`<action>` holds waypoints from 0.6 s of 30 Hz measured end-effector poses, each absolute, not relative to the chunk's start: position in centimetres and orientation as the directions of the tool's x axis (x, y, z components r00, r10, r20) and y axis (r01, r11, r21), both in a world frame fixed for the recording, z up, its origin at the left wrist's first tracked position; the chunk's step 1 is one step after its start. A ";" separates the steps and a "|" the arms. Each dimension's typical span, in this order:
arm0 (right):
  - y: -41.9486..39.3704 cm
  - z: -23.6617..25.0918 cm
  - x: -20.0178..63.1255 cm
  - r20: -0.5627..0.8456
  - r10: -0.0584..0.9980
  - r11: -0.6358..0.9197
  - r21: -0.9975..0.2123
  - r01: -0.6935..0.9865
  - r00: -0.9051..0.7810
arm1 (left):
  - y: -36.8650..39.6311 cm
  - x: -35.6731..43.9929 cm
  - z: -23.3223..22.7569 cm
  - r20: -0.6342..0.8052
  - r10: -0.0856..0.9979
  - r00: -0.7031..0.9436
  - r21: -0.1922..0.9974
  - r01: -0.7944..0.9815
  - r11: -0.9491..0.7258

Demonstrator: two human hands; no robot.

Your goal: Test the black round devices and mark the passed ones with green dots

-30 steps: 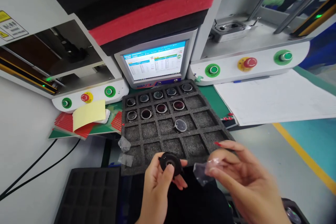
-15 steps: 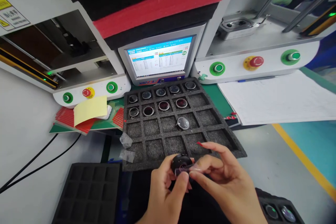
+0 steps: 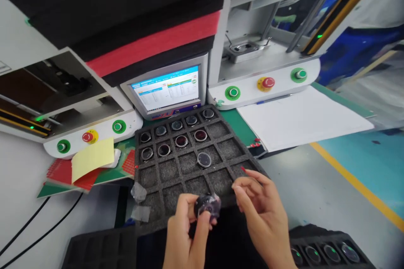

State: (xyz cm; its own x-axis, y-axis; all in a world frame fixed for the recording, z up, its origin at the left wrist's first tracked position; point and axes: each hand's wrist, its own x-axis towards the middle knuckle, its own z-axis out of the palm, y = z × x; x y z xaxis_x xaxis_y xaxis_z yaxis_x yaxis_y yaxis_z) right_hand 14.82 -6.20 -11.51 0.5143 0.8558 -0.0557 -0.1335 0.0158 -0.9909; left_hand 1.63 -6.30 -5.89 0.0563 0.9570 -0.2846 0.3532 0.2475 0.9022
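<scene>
Black round lens part (image 3: 206, 206) with clear film sits pinched in the left hand (image 3: 186, 229), over the dark foam tray's (image 3: 164, 185) near edge; right hand (image 3: 259, 206) fingers loosely spread beside it.

Foam trays, a monitor and control buttons crowd a factory workbench.
A lit monitor (image 3: 166, 89) stands at centre, far side, between two white machine consoles with green buttons (image 3: 232, 92) and red stop buttons (image 3: 268, 82). Left lies a yellow note (image 3: 92, 159) on red sheets (image 3: 59, 172); right, a white paper sheet (image 3: 303, 117). Near right, a dark tray (image 3: 328, 252) holds round lenses. Black cables (image 3: 38, 218) trail near left.
</scene>
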 end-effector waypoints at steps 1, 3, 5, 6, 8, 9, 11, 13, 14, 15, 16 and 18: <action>-6.2 -11.7 15.1 -0.048 0.835 0.027 -0.991 -0.129 0.548 | -4.9 1.9 -5.7 -0.243 0.967 0.079 0.884 0.428 0.187; -6.5 -12.1 15.7 -0.028 0.818 0.049 -0.992 -0.118 0.574 | -1.4 3.1 -5.6 -0.139 0.975 0.175 0.765 0.644 -0.007; -6.9 -12.4 16.3 -0.003 0.829 0.068 -0.992 -0.106 0.559 | 2.8 4.9 -6.0 -0.038 0.950 0.311 0.440 0.859 -0.263; -7.1 -12.6 16.6 0.009 0.837 0.077 -0.992 -0.101 0.548 | 4.7 5.9 -6.4 -0.019 0.933 0.360 0.341 0.879 -0.332; -7.5 -12.8 17.3 0.029 0.843 0.097 -0.991 -0.098 0.537 | 8.0 8.1 -7.5 -0.015 0.895 0.447 0.200 0.878 -0.435; -7.6 -12.9 17.7 0.038 0.842 0.106 -0.990 -0.096 0.537 | 9.2 9.1 -8.1 -0.026 0.877 0.480 0.158 0.868 -0.470; -7.7 -13.1 18.4 0.052 0.835 0.122 -0.988 -0.092 0.548 | 10.8 10.8 -9.3 -0.067 0.848 0.526 0.068 0.850 -0.522; -7.6 -13.3 19.0 0.060 0.846 0.124 -0.988 -0.087 0.530 | 11.5 12.1 -10.3 -0.117 0.835 0.538 -0.001 0.841 -0.542; -7.5 -13.3 19.2 0.060 0.852 0.123 -0.989 -0.087 0.520 | 11.7 12.4 -10.7 -0.142 0.831 0.537 -0.025 0.838 -0.545; -7.5 -13.4 19.4 0.057 0.858 0.119 -0.989 -0.091 0.510 | 11.9 12.7 -10.8 -0.166 0.828 0.536 -0.042 0.835 -0.549; -7.4 -13.5 19.5 0.048 0.863 0.112 -0.989 -0.098 0.503 | 12.1 12.8 -10.8 -0.187 0.824 0.535 -0.051 0.832 -0.552; -7.5 -13.5 19.7 0.025 0.868 0.097 -0.988 -0.119 0.497 | 12.2 12.5 -10.4 -0.216 0.819 0.531 -0.052 0.832 -0.553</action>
